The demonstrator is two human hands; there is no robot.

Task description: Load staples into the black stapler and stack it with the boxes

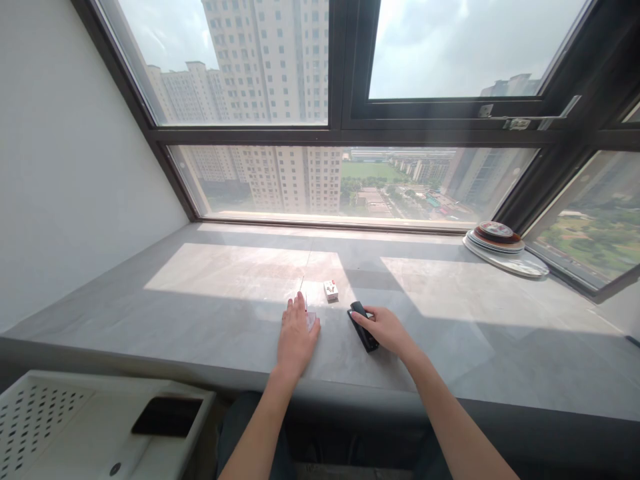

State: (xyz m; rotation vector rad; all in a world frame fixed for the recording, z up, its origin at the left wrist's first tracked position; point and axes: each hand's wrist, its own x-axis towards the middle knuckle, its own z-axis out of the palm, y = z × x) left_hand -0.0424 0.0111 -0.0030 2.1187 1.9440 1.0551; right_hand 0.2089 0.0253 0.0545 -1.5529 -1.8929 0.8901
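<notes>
A black stapler [364, 328] lies slanted on the grey stone sill, and my right hand [383, 327] grips it from the right with the thumb along its top. My left hand [296, 337] lies palm down to the left of it, fingers stretched out and thumb apart. Under and beside that thumb shows a small pale pinkish piece, perhaps paper [311, 321], mostly covered by the hand. Just beyond both hands stands a small white box [331, 290] with a printed picture and a red mark.
A stack of plates and lids [495, 241] sits at the far right by the window frame. Below the sill's front edge at left is a whitish plastic unit with a perforated panel [75, 427]. The window [345, 137] bounds the back, a white wall [75, 167] the left.
</notes>
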